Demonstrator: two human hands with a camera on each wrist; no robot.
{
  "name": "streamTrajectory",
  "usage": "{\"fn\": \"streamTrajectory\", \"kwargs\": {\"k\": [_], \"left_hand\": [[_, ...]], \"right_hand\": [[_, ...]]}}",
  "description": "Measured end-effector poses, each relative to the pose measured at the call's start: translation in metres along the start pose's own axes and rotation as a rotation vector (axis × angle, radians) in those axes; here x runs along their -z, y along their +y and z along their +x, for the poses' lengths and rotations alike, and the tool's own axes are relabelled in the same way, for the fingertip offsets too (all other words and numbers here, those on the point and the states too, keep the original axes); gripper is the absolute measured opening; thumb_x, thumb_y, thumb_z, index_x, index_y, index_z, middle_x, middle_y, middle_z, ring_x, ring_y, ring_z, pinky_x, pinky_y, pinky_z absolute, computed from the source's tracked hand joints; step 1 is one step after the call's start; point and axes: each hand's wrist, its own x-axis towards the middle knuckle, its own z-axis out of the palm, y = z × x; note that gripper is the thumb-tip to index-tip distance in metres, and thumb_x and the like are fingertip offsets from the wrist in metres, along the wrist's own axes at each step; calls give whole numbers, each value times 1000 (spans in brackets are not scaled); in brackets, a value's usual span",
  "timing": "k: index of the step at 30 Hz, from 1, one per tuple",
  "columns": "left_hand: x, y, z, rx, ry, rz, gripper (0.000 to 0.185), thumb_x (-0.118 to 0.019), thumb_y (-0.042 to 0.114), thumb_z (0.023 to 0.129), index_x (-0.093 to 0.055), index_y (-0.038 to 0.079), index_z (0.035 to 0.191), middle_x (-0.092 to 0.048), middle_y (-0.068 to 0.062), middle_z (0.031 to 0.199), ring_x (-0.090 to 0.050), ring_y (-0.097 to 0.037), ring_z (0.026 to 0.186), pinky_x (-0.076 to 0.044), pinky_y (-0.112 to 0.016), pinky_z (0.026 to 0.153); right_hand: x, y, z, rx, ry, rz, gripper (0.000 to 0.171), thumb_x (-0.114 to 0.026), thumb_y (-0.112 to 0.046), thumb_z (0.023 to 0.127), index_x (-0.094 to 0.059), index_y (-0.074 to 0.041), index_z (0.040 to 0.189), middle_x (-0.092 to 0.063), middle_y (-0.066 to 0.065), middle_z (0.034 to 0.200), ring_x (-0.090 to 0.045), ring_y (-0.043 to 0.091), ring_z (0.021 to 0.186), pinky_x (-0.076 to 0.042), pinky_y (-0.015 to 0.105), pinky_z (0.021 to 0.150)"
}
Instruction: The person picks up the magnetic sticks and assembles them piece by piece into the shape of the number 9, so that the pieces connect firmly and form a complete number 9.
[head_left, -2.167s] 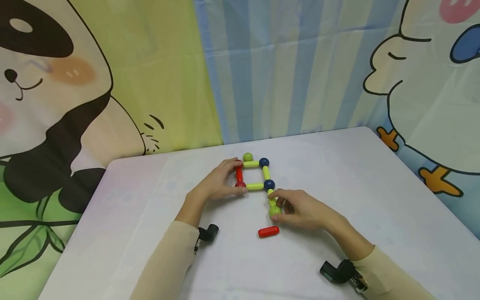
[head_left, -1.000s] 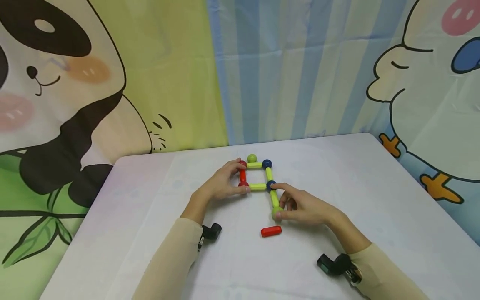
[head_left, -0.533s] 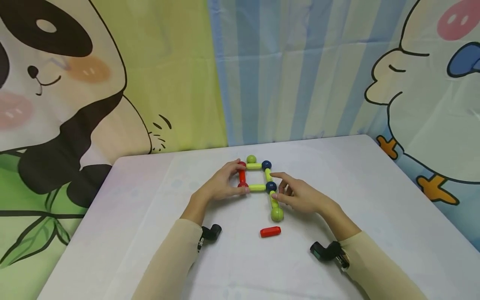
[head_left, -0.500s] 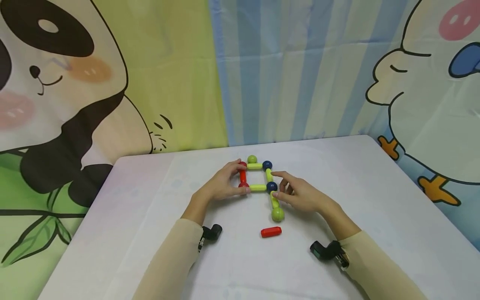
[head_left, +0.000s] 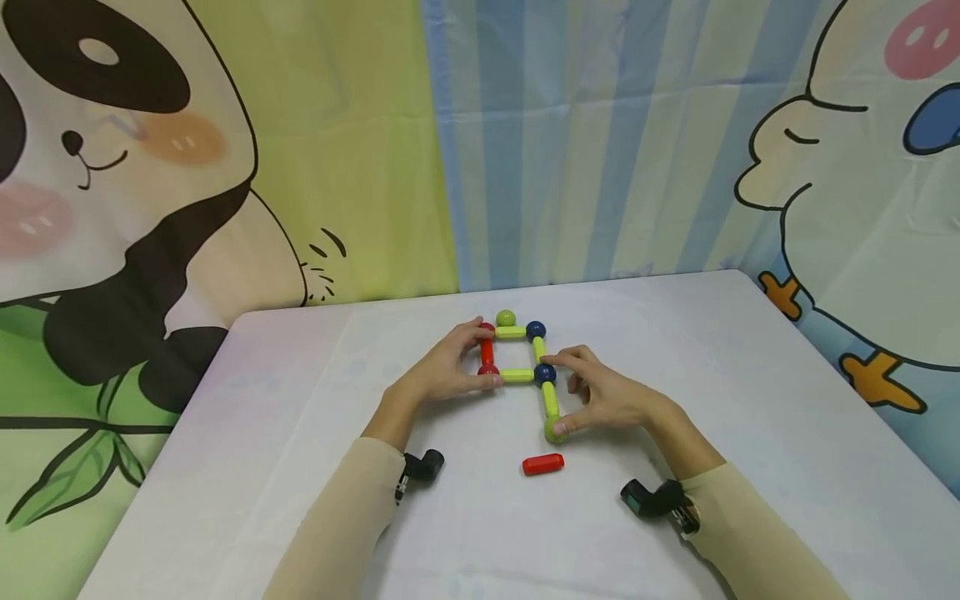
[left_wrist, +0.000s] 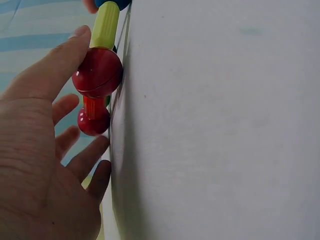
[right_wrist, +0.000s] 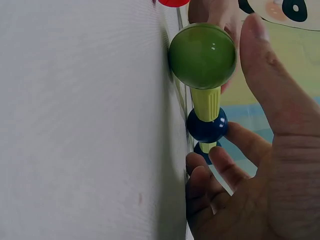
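Right hand (head_left: pixel 607 398) along upright green rod (head_left: pixel 550 398)

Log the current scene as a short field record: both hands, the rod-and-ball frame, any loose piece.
left hand: thumb on the near red ball, a finger by the far red ball; fingers loosely curved
right hand: thumb on the near green ball, a finger at the near blue ball
frame: square of green rods and a red rod, joined by balls, flat on the table
tail: green rod from near blue ball to near green ball
far green ball: at the frame's far edge
loose piece: red rod, lying apart from the frame, untouched
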Motion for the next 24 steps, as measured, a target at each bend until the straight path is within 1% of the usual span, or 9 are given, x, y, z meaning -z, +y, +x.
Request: {"fn": "streamTrajectory", "kwargs": {"k": [2,4,6,8,10,14,19,22,24], "left_hand": [[0,2,-1,18,5,14,79,-74,58,69,-45,26,136,-18,4,155,-23,-20,140,-27,-49,107],[0,6,-3,52,15,40,79,-72,63,68,-44,33,135,-15,7,155,-21,-24,140,-28,-56,104],[0,10,-6,82,25,73,78,-69,68,66,-43,39,134,-13,10,155,-22,-27,138,-30,-61,100],[1,15,-11,91,35,106,78,-67,72,66,-43,43,134,-12,11,154,-23,-26,137,-30,-63,98],[3,19,-16,62,55,127,76,-65,72,67,-44,42,134,-14,10,153,-25,-24,135,-30,-61,98],[8,30,-29,-56,88,150,66,-65,66,73,-50,38,130,-27,5,148,-28,-19,131,-30,-54,98],[8,44,-47,-181,67,174,51,-68,58,77,-56,38,122,-40,4,137,-33,-16,125,-31,-48,96],[6,50,-56,-233,51,186,45,-69,55,78,-58,38,119,-44,6,133,-35,-14,123,-32,-47,95],[4,54,-61,-251,30,192,45,-68,55,78,-59,37,118,-44,7,133,-36,-13,122,-32,-48,95]], "right_hand": [[0,1,-1,8,-12,3,98,-83,-49,65,-32,-27,146,-36,6,124,-45,22,93,-44,32,73],[0,2,-2,16,-18,2,98,-83,-48,65,-31,-28,146,-39,6,119,-44,21,92,-43,32,73],[1,3,-3,20,-18,5,97,-83,-49,65,-31,-31,145,-40,6,115,-44,21,92,-43,32,73],[0,3,-4,21,-19,9,95,-82,-49,65,-32,-33,145,-40,6,116,-44,21,92,-43,33,74],[0,3,-3,25,-23,13,94,-82,-49,66,-33,-34,144,-39,5,118,-44,21,93,-43,34,75],[0,4,-3,37,-34,23,95,-81,-50,66,-32,-33,145,-38,5,121,-44,22,95,-43,36,78],[3,6,-5,48,-42,31,93,-82,-50,66,-35,-34,144,-36,2,129,-46,21,100,-44,37,84],[5,7,-6,37,-42,44,90,-83,-48,65,-38,-35,142,-31,1,139,-47,20,102,-45,37,86],[6,6,-5,23,-48,52,89,-83,-48,64,-39,-36,141,-26,1,145,-48,20,102,-45,36,86]]}}
